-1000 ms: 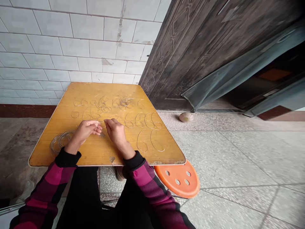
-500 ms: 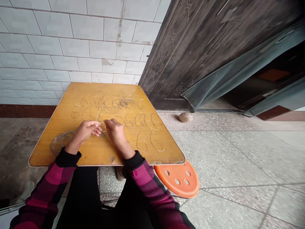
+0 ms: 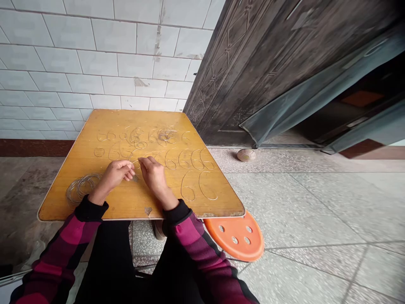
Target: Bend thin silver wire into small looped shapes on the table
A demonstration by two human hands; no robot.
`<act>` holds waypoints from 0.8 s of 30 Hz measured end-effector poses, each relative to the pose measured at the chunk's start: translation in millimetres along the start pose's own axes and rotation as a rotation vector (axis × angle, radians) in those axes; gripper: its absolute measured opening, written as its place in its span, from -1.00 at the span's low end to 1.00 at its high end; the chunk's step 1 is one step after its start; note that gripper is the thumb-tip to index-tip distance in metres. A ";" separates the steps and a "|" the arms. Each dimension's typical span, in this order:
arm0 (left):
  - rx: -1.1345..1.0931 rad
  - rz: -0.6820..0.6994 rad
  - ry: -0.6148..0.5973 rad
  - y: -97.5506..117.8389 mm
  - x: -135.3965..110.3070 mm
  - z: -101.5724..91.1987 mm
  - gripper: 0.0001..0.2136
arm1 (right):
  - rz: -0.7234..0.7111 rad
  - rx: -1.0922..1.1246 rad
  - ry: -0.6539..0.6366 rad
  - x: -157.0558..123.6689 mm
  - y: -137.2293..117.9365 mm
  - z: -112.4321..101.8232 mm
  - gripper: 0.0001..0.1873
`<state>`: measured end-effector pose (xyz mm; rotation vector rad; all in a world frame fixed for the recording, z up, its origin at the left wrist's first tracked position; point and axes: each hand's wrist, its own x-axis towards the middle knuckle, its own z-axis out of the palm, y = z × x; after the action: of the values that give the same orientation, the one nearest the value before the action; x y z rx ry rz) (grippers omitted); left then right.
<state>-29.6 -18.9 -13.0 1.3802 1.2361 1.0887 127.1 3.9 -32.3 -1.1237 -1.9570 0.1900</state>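
Observation:
Between my two hands a thin piece of wire point(image 3: 135, 161) spans a small gap above the table. My left hand point(image 3: 117, 174) pinches one part of it with thumb and forefinger. My right hand point(image 3: 153, 173), fingers curled and knuckles up, grips the other side; its fingertips are partly hidden. Bent wire pieces shaped like a 6 point(image 3: 188, 186) lie in rows on the wooden table point(image 3: 171, 209), to the right of and beyond my hands. A loose coil of wire point(image 3: 76, 189) rests by my left wrist.
A darker tangle of wire point(image 3: 165, 135) lies toward the table's far side. White wall tiles point(image 3: 126, 84) stand behind the table. An orange stool point(image 3: 240, 236) is tucked at the near right corner. A rounded object point(image 3: 246, 155) sits on the floor by the dark door point(image 3: 234, 84).
The wire's curved length, which stood up above my left hand, now shows only as a low, short piece between my hands. Both hands stay in nearly the same place.

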 end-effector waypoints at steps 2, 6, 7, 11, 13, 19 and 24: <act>-0.014 0.021 0.042 0.6 -0.9 -0.7 -0.82 | 0.027 0.112 0.029 -0.2 -0.5 -2.1 -0.77; -0.079 0.027 0.129 1.4 -2.6 -4.5 -0.80 | 0.221 0.458 -0.003 -2.5 1.5 -3.5 -0.73; -0.092 0.030 0.141 1.6 -2.9 -5.4 -0.80 | 0.276 0.558 -0.028 -3.1 2.1 -3.0 -0.71; -0.107 0.021 0.127 3.0 -3.8 -6.5 -0.81 | 0.412 0.839 -0.056 -3.2 1.9 -0.4 -0.67; -0.100 0.004 0.100 4.3 -4.2 -5.1 -0.81 | 0.438 0.887 -0.027 -2.0 0.1 0.0 -0.68; -0.120 -0.015 0.082 7.3 -5.1 -1.7 -0.83 | 0.523 0.991 0.034 1.1 -6.4 0.3 -0.70; -0.179 -0.023 0.059 6.6 -5.0 -4.7 -0.82 | 0.573 1.086 0.009 1.2 -7.7 -2.0 -0.67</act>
<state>-33.7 -23.7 -5.8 1.2033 1.1630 1.2015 123.4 -0.2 -26.5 -0.8527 -1.1283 1.3514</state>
